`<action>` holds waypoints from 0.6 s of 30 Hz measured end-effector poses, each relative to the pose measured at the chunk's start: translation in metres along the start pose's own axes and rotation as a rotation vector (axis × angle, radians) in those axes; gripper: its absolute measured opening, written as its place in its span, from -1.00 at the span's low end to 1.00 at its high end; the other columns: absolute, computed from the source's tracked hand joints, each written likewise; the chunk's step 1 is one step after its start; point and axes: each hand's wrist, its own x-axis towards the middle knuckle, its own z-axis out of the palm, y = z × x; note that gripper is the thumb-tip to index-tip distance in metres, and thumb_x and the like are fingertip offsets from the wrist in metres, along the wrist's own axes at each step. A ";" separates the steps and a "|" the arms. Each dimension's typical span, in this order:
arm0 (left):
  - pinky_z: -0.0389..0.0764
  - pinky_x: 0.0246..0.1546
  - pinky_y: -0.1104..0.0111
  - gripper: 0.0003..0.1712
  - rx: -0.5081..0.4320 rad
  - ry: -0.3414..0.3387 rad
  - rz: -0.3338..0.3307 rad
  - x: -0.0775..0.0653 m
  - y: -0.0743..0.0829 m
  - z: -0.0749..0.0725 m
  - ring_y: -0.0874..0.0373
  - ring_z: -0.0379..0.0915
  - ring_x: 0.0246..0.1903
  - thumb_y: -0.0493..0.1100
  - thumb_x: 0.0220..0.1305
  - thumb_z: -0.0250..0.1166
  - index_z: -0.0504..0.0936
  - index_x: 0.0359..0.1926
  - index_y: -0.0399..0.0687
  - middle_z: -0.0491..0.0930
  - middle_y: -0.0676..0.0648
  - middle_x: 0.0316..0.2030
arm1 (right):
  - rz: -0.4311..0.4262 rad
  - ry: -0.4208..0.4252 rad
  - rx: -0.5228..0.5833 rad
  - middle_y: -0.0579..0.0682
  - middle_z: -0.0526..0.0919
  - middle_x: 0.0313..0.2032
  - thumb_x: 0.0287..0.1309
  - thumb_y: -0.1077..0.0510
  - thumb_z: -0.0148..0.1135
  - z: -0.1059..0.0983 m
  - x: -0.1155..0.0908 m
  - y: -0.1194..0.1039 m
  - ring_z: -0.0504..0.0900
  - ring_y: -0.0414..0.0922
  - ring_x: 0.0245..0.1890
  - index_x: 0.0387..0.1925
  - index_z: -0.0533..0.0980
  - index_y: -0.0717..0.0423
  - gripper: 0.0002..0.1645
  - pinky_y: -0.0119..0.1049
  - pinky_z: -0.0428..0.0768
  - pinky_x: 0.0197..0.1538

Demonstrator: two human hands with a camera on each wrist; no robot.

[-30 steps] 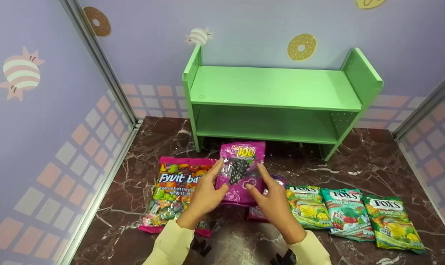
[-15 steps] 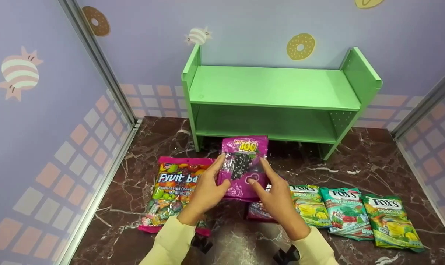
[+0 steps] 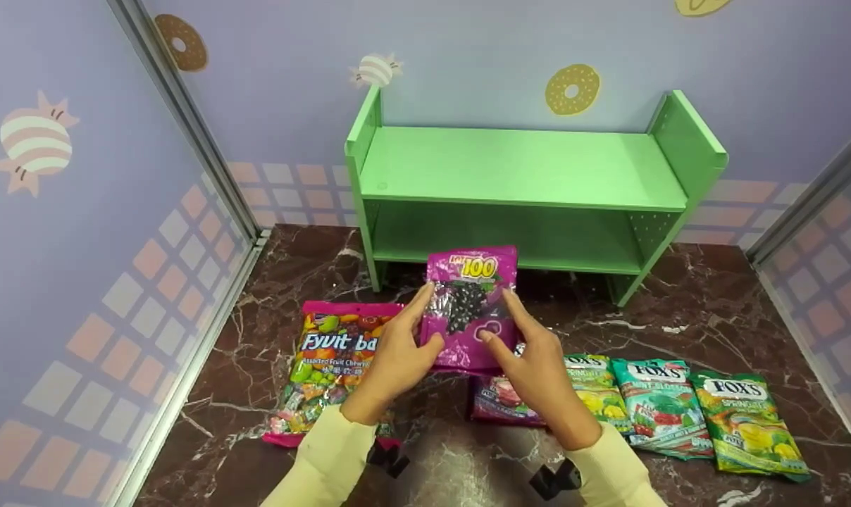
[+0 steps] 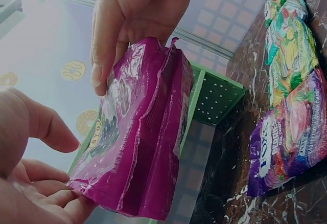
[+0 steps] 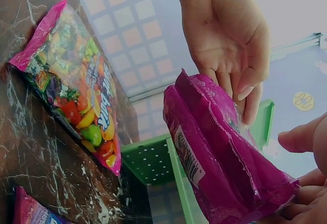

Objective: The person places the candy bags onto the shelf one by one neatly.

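Between my two hands, just in front of the green shelf (image 3: 524, 165), I hold a purple bag (image 3: 462, 304) clear of the dark marbled bench (image 3: 446, 458). Its printed front, with a big yellow 100, faces me, and its top edge points toward the shelf. My left hand (image 3: 401, 352) grips one side and my right hand (image 3: 538, 359) the other; my thumbs (image 3: 433, 346) lie over the front while my fingers (image 3: 418, 304) close in along the edges. From the right wrist I can see a folded seam (image 5: 222, 129) and a barcode (image 5: 188, 155).

Left of my left hand lies a large fruit-chew bag (image 3: 334, 359), partly covered by it. Under my right hand a berry bag (image 3: 499, 405) is half hidden; to its right lie a yellow-green bag (image 3: 598, 387), a turquoise bag (image 3: 663, 408) and another yellow one (image 3: 753, 426), in a row.
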 end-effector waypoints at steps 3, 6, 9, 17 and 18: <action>0.23 0.39 0.16 -0.19 0.013 0.004 0.007 0.002 0.003 0.000 -0.04 0.05 0.45 -0.39 0.16 0.15 0.16 0.45 -0.18 0.07 -0.19 0.48 | -0.006 0.005 -0.012 0.09 0.34 0.37 0.16 0.06 0.35 -0.002 0.002 -0.001 0.46 0.02 0.29 0.41 0.25 0.07 -0.17 -0.15 0.50 0.23; 0.24 0.39 0.15 -0.19 0.017 0.003 0.006 0.004 0.006 0.000 -0.04 0.06 0.45 -0.38 0.16 0.15 0.16 0.46 -0.15 0.07 -0.17 0.48 | -0.017 0.010 -0.018 0.09 0.35 0.37 0.15 0.07 0.35 -0.006 0.003 -0.003 0.45 0.00 0.29 0.41 0.25 0.06 -0.18 -0.17 0.51 0.23; 0.23 0.39 0.15 -0.18 0.014 0.004 0.012 0.006 0.008 0.000 -0.04 0.07 0.45 -0.38 0.15 0.15 0.16 0.46 -0.13 0.08 -0.17 0.48 | -0.027 0.015 -0.027 0.08 0.35 0.37 0.15 0.08 0.36 -0.009 0.005 -0.005 0.44 -0.02 0.30 0.41 0.26 0.06 -0.17 -0.21 0.51 0.23; 0.26 0.38 0.19 -0.17 -0.005 0.002 0.002 0.009 0.017 0.002 -0.01 0.07 0.45 -0.37 0.15 0.19 0.17 0.46 -0.10 0.08 -0.11 0.49 | -0.050 0.022 -0.039 0.06 0.32 0.39 0.15 0.07 0.35 -0.016 0.009 -0.008 0.41 0.00 0.32 0.42 0.23 0.05 -0.16 -0.16 0.50 0.24; 0.26 0.38 0.20 -0.17 -0.002 0.001 -0.001 0.010 0.018 0.002 0.01 0.07 0.45 -0.37 0.15 0.19 0.16 0.46 -0.09 0.08 -0.10 0.49 | -0.051 0.022 -0.034 0.06 0.32 0.39 0.16 0.06 0.35 -0.017 0.009 -0.008 0.42 0.00 0.32 0.43 0.23 0.04 -0.16 -0.15 0.52 0.22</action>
